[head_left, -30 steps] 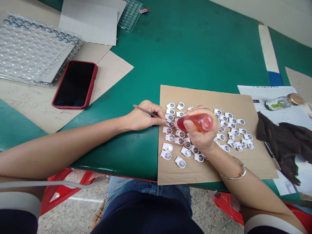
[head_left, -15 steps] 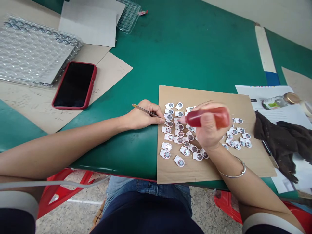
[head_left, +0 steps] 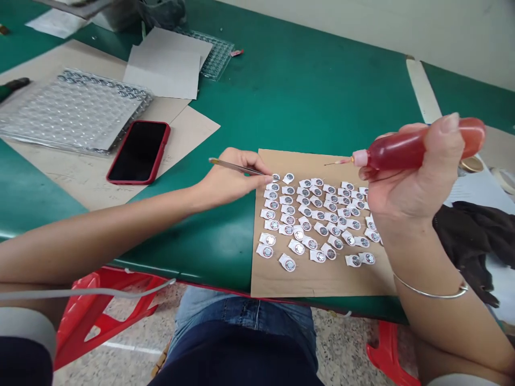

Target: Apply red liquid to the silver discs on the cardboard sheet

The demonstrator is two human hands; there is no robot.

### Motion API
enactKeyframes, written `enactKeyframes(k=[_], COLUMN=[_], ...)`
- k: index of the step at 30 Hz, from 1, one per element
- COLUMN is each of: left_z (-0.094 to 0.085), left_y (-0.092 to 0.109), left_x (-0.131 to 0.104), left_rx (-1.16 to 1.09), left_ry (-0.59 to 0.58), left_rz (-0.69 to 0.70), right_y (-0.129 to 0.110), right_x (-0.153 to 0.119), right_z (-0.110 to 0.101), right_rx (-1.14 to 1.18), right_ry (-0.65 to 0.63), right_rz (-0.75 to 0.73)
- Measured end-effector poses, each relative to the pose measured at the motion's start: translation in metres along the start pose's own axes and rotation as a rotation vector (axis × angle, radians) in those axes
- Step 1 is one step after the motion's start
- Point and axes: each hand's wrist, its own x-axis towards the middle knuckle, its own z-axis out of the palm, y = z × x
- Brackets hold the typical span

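Closed in a pinch, my left hand holds metal tweezers over the left edge of a cardboard sheet. Its fingertips are beside a small white tab with a round silver disc at the upper left; whether they touch it I cannot tell. My right hand is wrapped round a soft bottle of red liquid, raised above the sheet's right side. The bottle's thin needle tip points left, clear of the pieces. Several more tabbed discs lie in loose rows on the cardboard.
A phone in a red case lies on brown paper to the left, near a clear plastic tray. White card sheets are behind it. Dark gloves and a printed sheet are at the right.
My right hand has lifted the red bottle away from the discs, up and to the right. My left hand with the tweezers has shifted to the disc at the top of the left row.
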Motion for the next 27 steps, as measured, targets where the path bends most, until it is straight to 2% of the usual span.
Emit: enactKeyframes(k=[3, 5, 8, 11, 16, 22, 27], left_z=[0.018, 0.030, 0.042, 0.046, 0.047, 0.049, 0.049], left_y=[0.012, 0.012, 0.002, -0.010, -0.018, -0.021, -0.021], left_x=[-0.009, -0.017, -0.028, -0.037, -0.040, -0.039, -0.038], left_rx=[0.113, 0.215, 0.355, 0.473, 0.508, 0.507, 0.508], left_ry=[-0.030, -0.047, -0.093, -0.162, -0.220, -0.227, -0.220], left_rz=[0.091, 0.192, 0.464, 0.612, 0.639, 0.624, 0.660], right_y=[0.004, 0.014, 0.032, 0.043, 0.047, 0.047, 0.046], right_x=[-0.001, -0.005, -0.013, -0.022, -0.031, -0.033, -0.036], right_z=[0.004, 0.007, 0.008, 0.007, 0.007, 0.010, 0.012], right_rx=[0.023, 0.035, -0.002, -0.076, -0.175, -0.092, -0.083], right_ry=[-0.004, 0.021, 0.066, -0.014, -0.111, -0.066, -0.080], right_rz=[-0.029, -0.011, -0.050, -0.061, -0.108, -0.003, 0.001])
